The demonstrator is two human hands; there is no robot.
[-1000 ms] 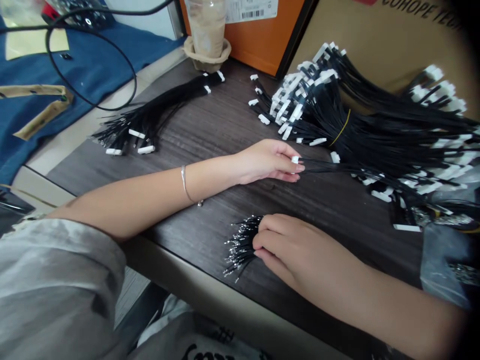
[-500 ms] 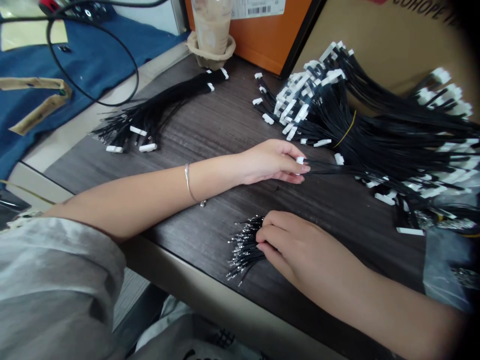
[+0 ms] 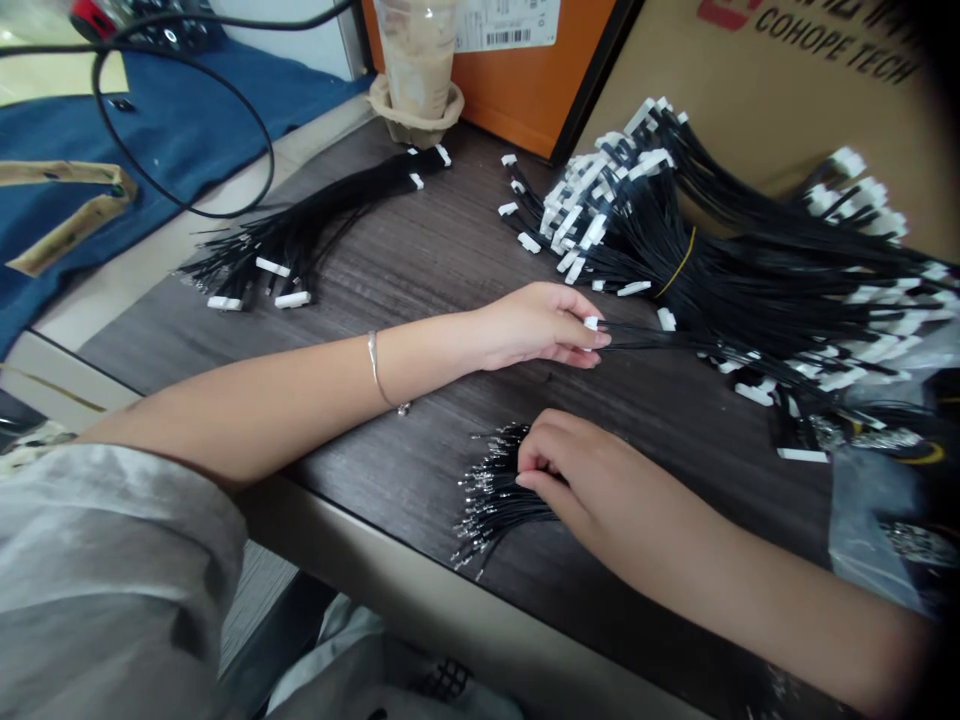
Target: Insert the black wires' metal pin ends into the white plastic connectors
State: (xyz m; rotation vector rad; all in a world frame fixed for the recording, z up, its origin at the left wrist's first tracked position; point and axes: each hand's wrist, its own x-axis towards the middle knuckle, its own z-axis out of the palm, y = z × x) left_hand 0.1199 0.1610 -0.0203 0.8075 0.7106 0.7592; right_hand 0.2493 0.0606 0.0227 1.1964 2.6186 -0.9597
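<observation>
My left hand (image 3: 547, 325) is closed on a white connector (image 3: 592, 325), pinched between thumb and fingers. Thin black wires run from that connector to the right, towards a large heap of cables. Nearer the front edge, my right hand (image 3: 574, 465) is curled over a bundle of loose black wires (image 3: 517, 510), whose bare metal terminals fan out to the left. Thumb and fingertips of this hand are close together above the wires; whatever lies between them is hidden.
A tied heap of black cables (image 3: 720, 285) with white connectors lies at the right. A smaller cable bunch (image 3: 322, 210) rests at back left. Behind are a drink cup (image 3: 416, 65) in a cardboard holder, an orange box (image 3: 510, 85) and a cardboard box (image 3: 795, 100). A plastic bag (image 3: 870, 530) lies far right.
My right hand has risen slightly off the terminal wires, uncovering more of them below the thumb. My left hand keeps its hold on the connector. The view has shifted a little.
</observation>
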